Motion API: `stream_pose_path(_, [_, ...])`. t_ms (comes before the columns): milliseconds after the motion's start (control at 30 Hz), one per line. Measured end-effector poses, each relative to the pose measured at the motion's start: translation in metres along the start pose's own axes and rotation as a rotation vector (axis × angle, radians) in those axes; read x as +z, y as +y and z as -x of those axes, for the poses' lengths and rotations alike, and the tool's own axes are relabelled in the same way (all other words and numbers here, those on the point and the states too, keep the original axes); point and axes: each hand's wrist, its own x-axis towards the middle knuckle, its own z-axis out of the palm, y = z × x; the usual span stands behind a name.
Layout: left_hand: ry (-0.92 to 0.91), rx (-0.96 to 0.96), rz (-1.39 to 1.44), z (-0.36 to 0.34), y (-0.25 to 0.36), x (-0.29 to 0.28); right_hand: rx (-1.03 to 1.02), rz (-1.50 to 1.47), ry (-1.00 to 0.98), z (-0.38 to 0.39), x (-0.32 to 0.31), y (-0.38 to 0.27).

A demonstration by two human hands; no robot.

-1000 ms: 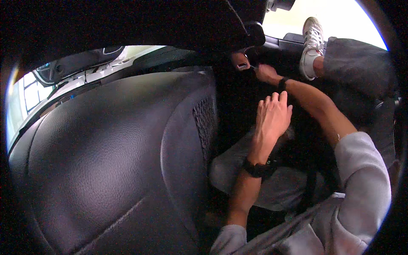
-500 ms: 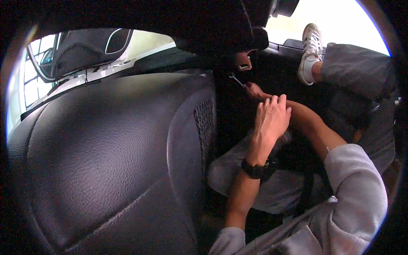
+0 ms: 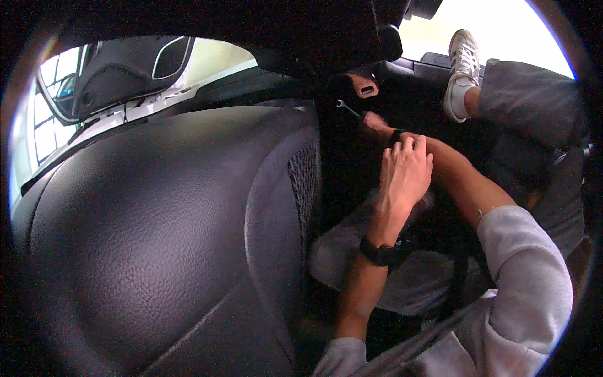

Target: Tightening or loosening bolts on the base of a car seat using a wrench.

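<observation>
My right hand [image 3: 375, 121] reaches forward into the dark footwell, closed around the lower part of a metal wrench [image 3: 349, 109]. The wrench's open-ended head points up and left. Just beyond it is a light brown piece with a dark slot [image 3: 366, 90]. My left hand [image 3: 407, 168] lies back up over my right forearm near the wrist, fingers slightly apart and seemingly touching it. A black watch [image 3: 378, 252] is on my left wrist, and a dark band [image 3: 396, 136] shows on the right one.
A large black leather seat [image 3: 157, 220] fills the left side. Dark trim [image 3: 326, 44] hangs overhead. At upper left, a raised black-lined panel [image 3: 125, 75] shows outside. A leg in grey trousers with a white shoe [image 3: 463, 66] stretches to the upper right.
The wrench and my right hand have shifted slightly up, the wrench tilting flatter. My left hand keeps its place over the right forearm. The whole view has shifted a little.
</observation>
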Motion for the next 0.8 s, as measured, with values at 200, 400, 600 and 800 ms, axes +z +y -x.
stream_pose_path(200, [0.009,0.106,0.093,-0.012,0.052,0.020,-0.484,0.323,0.233,-0.024,-0.129,0.120])
stream_pose_path(400, [-0.011,-0.009,0.001,-0.004,0.003,0.001,-0.286,0.482,0.254,0.003,-0.112,-0.026])
stream_pose_path(600, [-0.026,0.034,0.052,-0.003,0.016,0.005,0.022,0.194,0.215,0.049,-0.118,0.000])
stream_pose_path(800, [-0.008,-0.001,-0.016,0.003,-0.002,-0.001,0.000,-0.044,-0.035,0.047,-0.069,-0.046])
